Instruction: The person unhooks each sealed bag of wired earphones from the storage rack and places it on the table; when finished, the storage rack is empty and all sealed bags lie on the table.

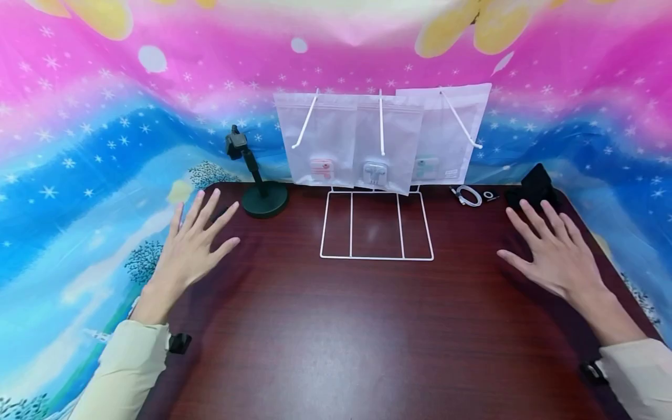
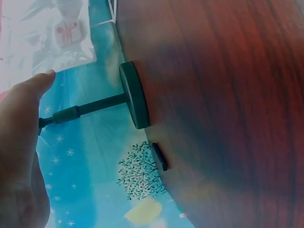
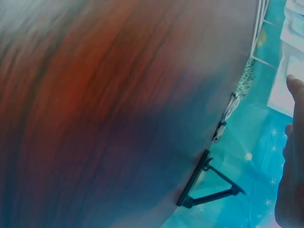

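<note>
My left hand (image 1: 190, 248) hovers over the left side of the table with fingers spread, holding nothing. Nearest to it stands a dark green stand (image 1: 264, 199) with a round base and a clamp head. A small flat black object (image 2: 159, 156), its kind unclear, lies at the table edge in the left wrist view. Over the right side, my right hand (image 1: 562, 259) is likewise spread and holds nothing. Just beyond its fingertips is a black folding stand (image 1: 536, 182), partly hidden by them in the head view. Beside that stand lie a coiled white cable (image 1: 469, 196) and a small round white-and-black item (image 1: 489, 196).
At the back centre, a white wire rack (image 1: 377, 257) has three hooks carrying zip bags: one with a pink-marked earphone case (image 1: 322, 169), one with white earphones (image 1: 375, 173), one with a greenish case (image 1: 426, 168). A patterned cloth (image 1: 336, 58) walls the brown table (image 1: 336, 326).
</note>
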{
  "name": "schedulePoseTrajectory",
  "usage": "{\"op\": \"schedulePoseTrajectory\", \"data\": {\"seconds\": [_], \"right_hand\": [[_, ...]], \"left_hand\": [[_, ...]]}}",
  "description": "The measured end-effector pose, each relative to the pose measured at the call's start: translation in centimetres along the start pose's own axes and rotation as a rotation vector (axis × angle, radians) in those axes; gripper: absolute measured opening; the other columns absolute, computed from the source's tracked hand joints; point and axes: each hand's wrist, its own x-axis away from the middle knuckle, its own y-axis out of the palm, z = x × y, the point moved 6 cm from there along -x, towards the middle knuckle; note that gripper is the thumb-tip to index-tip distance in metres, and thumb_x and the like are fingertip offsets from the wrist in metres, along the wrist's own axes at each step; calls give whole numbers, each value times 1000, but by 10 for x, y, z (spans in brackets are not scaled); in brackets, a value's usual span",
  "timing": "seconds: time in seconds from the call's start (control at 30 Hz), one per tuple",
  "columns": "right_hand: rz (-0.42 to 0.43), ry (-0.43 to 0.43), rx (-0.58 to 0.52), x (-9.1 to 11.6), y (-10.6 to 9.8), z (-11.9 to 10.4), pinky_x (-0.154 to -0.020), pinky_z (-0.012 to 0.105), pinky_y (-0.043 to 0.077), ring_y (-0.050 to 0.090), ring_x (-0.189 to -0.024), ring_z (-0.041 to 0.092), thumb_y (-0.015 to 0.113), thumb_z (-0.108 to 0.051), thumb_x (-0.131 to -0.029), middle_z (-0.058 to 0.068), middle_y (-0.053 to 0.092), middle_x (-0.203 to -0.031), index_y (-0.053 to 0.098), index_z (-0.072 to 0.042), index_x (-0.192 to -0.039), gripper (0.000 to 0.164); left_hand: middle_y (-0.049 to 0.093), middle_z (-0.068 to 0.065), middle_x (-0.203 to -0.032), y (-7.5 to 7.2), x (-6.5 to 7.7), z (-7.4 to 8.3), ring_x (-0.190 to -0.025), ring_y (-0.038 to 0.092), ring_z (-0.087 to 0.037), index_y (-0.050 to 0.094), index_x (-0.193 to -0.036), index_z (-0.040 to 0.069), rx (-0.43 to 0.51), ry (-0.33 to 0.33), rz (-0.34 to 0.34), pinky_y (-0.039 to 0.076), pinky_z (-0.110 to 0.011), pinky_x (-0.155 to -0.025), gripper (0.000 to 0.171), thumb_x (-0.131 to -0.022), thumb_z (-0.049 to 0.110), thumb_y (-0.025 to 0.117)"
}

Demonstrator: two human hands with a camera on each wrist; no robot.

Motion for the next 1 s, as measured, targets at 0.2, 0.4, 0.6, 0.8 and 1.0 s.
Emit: {"op": "schedulePoseTrajectory", "data": {"seconds": [0.2,0.4,0.6,0.8,1.0], "right_hand": [[15,49,-96,-12,-1,-10,-126,58,-3,-7,-161,30,58,-58,-99,4,4,-175,11,-25,-169,90],[-44,120,-352,-25,7,-27,-109,82,12,0,-159,41,56,-52,-104,9,4,-175,8,-24,-169,85],[-168,148,-689,-38,25,-53,-111,81,7,4,-154,53,59,-40,-106,19,2,-174,5,-20,-169,85],[-291,209,-999,-43,45,-73,-113,75,21,14,-153,51,68,-29,-102,22,4,-172,-4,-33,-168,97],[-273,227,-1180,-52,54,-83,-116,52,36,27,-152,43,72,-18,-100,16,11,-173,6,-20,-169,95]], "left_hand": [[-3,4,-175,-8,-3,-1,-161,-8,-26,19,-167,36,119,-48,8,-10,-54,-125,75,-104,55,54],[1,3,-175,-14,-14,4,-161,-5,-27,19,-167,35,373,-63,13,-9,-56,-125,71,-106,50,53],[3,8,-175,-15,-24,12,-161,-4,-26,18,-166,40,620,-108,-48,1,-68,-122,72,-107,38,58],[5,18,-173,-15,-33,21,-161,3,-21,19,-164,47,718,-137,-99,17,-76,-115,72,-106,35,61],[10,14,-173,-18,-40,27,-160,8,-21,22,-162,50,775,-157,-103,17,-73,-117,68,-106,37,59]]}}
